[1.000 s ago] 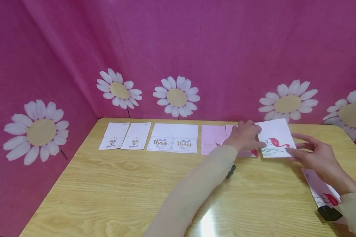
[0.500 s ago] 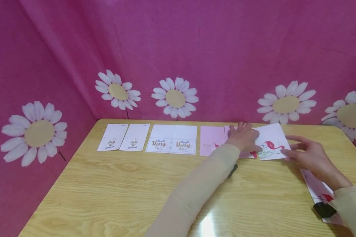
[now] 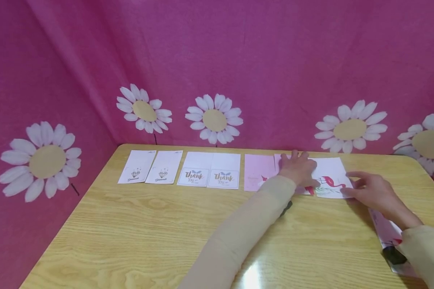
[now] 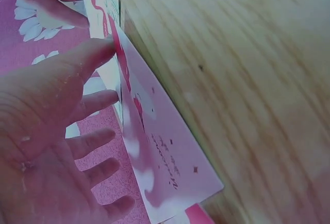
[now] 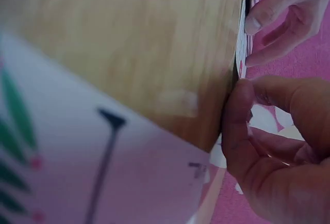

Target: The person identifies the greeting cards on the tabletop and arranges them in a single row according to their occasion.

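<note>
A white flamingo card (image 3: 330, 165) lies nearly flat at the right end of a row of cards. My right hand (image 3: 375, 192) pinches its lower right edge between thumb and fingers, and the right wrist view shows that pinch close up. My left hand (image 3: 298, 170) rests with spread fingers over the second pink card (image 3: 277, 161), partly hiding it. In the left wrist view, the left thumb (image 4: 98, 51) is at the seam by the flamingo card, and the fingers are extended above a pink unicorn card (image 4: 170, 170).
Two diamond cards (image 3: 163, 166), two thank-you cards (image 3: 224, 164) and another pink unicorn card (image 3: 254, 170) continue the row leftward. More flamingo cards (image 3: 383, 226) lie under the right forearm, near a black wrist device (image 3: 394, 255). A pink daisy curtain (image 3: 275, 72) hangs behind the wooden table (image 3: 148, 237).
The flamingo card has come down from a raised, tilted position to lie nearly flat against the pink card. The right hand has moved slightly left and down with it; the left stays about in place.
</note>
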Demonstrator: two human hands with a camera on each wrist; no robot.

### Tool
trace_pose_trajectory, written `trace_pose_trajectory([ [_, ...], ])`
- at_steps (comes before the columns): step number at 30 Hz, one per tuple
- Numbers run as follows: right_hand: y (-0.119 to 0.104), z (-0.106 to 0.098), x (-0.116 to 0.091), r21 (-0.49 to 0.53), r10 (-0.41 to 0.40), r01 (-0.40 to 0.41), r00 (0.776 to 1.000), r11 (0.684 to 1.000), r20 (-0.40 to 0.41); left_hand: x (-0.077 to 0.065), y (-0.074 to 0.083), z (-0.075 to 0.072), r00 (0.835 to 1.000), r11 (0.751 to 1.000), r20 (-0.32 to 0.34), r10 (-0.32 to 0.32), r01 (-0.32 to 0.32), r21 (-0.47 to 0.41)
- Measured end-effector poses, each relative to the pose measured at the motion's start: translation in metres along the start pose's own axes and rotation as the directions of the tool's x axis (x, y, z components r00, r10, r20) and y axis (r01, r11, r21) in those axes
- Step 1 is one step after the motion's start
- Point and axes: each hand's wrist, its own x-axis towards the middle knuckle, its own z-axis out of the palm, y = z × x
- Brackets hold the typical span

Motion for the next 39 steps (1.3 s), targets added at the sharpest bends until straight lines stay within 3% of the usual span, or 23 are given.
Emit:
trace_pose_trajectory([
  [7,-0.005,-0.003,0.002,-0.090,0.007,-0.005,1.000,0.996,0.024,-0.001,0.003,-0.003,1.000,1.000,0.010,-0.006,0.006,0.010],
  [14,-0.007,-0.003,0.005,-0.203,-0.100,0.098,0.995,0.974,-0.002,0.000,0.003,-0.004,1.000,0.998,0.013,-0.018,0.017,0.053],
  [20,-0.009,-0.002,0.002,-0.206,-0.098,0.097,0.995,0.974,0.006,0.003,0.002,-0.005,1.000,1.000,-0.019,0.010,-0.010,0.015],
  [27,0.005,-0.017,-0.015,-0.170,-0.076,0.066,0.996,0.983,-0.054,0.004,0.007,-0.013,0.990,0.979,-0.089,0.105,-0.119,-0.168],
  [32,0.030,-0.029,-0.026,-0.211,-0.119,0.092,0.986,0.973,-0.117,-0.003,0.016,-0.017,0.966,0.942,-0.134,0.219,-0.246,-0.229],
  [35,0.046,-0.036,-0.033,-0.223,-0.123,0.098,0.987,0.970,-0.100,-0.007,0.023,-0.018,0.947,0.922,-0.153,0.281,-0.311,-0.232],
  [39,0.066,-0.043,-0.039,-0.248,-0.139,0.124,0.989,0.961,-0.045,-0.012,0.035,-0.015,0.941,0.907,-0.113,0.318,-0.337,-0.251],
])
